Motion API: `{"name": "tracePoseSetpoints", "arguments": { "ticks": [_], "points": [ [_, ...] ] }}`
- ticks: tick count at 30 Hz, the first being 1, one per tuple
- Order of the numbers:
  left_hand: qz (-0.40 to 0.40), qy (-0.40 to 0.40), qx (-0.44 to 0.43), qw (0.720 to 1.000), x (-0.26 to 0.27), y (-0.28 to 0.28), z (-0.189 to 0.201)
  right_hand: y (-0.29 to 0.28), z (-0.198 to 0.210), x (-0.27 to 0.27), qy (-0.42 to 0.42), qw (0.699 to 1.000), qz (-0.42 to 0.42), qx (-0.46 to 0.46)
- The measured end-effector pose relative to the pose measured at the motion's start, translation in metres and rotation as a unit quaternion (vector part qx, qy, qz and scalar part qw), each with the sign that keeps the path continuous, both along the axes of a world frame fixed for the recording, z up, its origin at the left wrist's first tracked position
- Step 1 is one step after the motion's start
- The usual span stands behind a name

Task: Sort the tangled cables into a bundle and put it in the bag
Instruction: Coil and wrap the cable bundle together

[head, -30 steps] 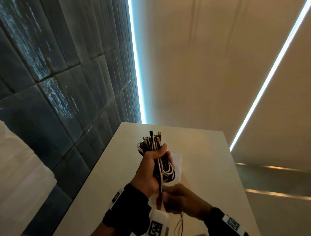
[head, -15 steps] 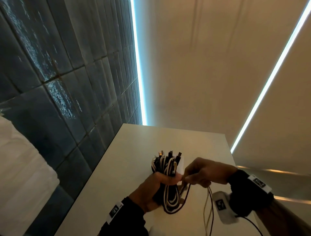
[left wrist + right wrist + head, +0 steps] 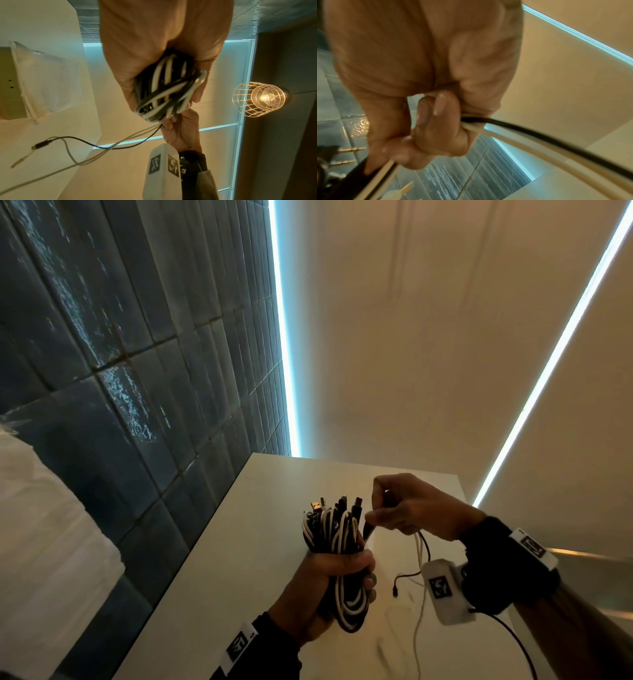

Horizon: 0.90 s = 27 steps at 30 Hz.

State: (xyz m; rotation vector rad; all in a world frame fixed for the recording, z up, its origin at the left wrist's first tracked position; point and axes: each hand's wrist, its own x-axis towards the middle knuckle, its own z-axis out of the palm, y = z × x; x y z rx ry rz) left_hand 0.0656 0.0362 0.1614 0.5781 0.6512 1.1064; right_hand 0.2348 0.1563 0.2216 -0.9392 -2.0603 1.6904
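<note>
Bundle (image 3: 334, 546) mostly coiled in your left hand (image 3: 322, 594), fingers wrapped round it; right hand (image 3: 411, 513) fingers pinch loose cable tails (image 3: 109, 143); bag (image 3: 46, 86) unfilled.

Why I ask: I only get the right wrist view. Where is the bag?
Observer: The clear zip bag lies on the table, in the left wrist view.
Operator: And the bundle?
Observer: The left hand grips the black and white cable bundle upright, plugs on top.
Operator: Any loose ends?
Observer: Yes, the black cable held by the right hand trails down to the table, plug lying there.
</note>
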Motion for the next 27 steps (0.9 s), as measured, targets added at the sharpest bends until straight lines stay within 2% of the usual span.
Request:
{"name": "tracePoseSetpoints", "arguments": {
  "ticks": [3,6,9,12,15,17,19,21,23,27],
  "points": [
    [0.004,0.014,0.010,1.000,-0.001,-0.001,0.004,-0.005,0.003,-0.004,0.009,0.999,-0.019,0.028],
    [-0.035,0.051,-0.012,0.998,-0.004,-0.001,0.011,-0.010,0.003,-0.006,-0.003,0.998,-0.014,0.057],
    [-0.045,0.070,-0.009,0.996,-0.006,-0.001,0.014,-0.015,-0.002,0.000,0.021,0.999,-0.026,0.032],
    [0.004,0.029,-0.008,1.000,-0.009,0.002,0.011,-0.021,-0.017,0.012,0.056,0.998,-0.037,0.011],
    [0.097,-0.043,-0.023,0.994,-0.015,0.009,0.003,-0.030,-0.037,0.027,0.063,0.995,-0.077,-0.004],
    [0.129,-0.063,-0.026,0.989,-0.019,0.015,0.000,-0.037,-0.052,0.032,0.072,0.990,-0.122,-0.018],
    [0.133,-0.054,-0.039,0.989,-0.017,0.017,-0.003,-0.044,-0.063,0.029,0.089,0.974,-0.209,-0.015],
    [0.138,-0.047,-0.061,0.987,-0.011,0.019,-0.004,-0.050,-0.067,0.019,0.115,0.941,-0.319,0.019],
    [0.146,-0.033,-0.080,0.986,-0.002,0.021,-0.006,-0.058,-0.063,0.003,0.120,0.911,-0.381,0.105],
    [0.158,-0.019,-0.087,0.983,0.013,0.025,-0.011,-0.083,-0.045,-0.030,0.120,0.904,-0.319,0.257]
  ]
}}
